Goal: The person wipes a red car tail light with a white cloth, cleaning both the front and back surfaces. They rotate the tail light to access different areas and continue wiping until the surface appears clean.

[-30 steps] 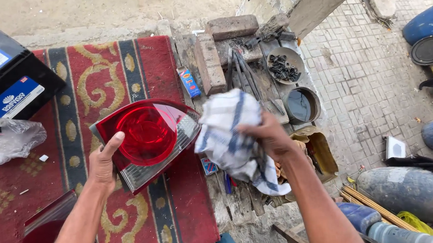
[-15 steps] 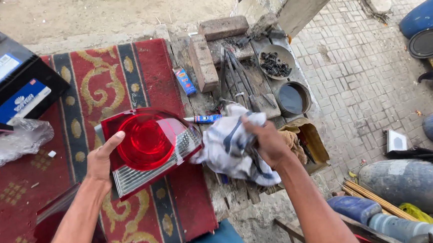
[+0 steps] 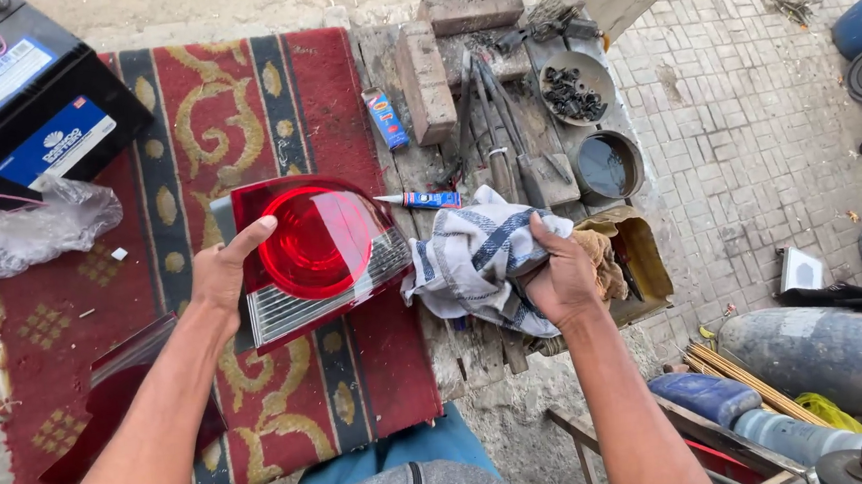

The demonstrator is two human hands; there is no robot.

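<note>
Above a red patterned rug (image 3: 242, 94), seen from the head camera, the person's left hand (image 3: 222, 275) grips a car tail light (image 3: 317, 254) by its left edge, thumb lying across the red lens and fingers wrapped behind the housing. The light is tilted, its round red lens uppermost and the ribbed clear strip running along the lower side. Just right of it, the right hand (image 3: 561, 279) is clenched around a bunched white cloth with dark stripes (image 3: 472, 259), which hangs toward the light and nearly touches its right edge.

Beyond the right hand, a small tube with a blue label (image 3: 423, 200) lies on the worn wooden surface (image 3: 380, 66), pointing toward the rug. Farther off stand two bricks (image 3: 426, 83), a bundle of metal tools (image 3: 489, 129), a shallow dish of dark small parts (image 3: 574, 89) and a round tin (image 3: 606, 165). Up and to the left of the left hand sits a black car battery (image 3: 23, 97) with a crumpled plastic bag (image 3: 46, 226) below it. Under the left forearm lies another dark red lens piece (image 3: 121, 390) on the rug.
</note>
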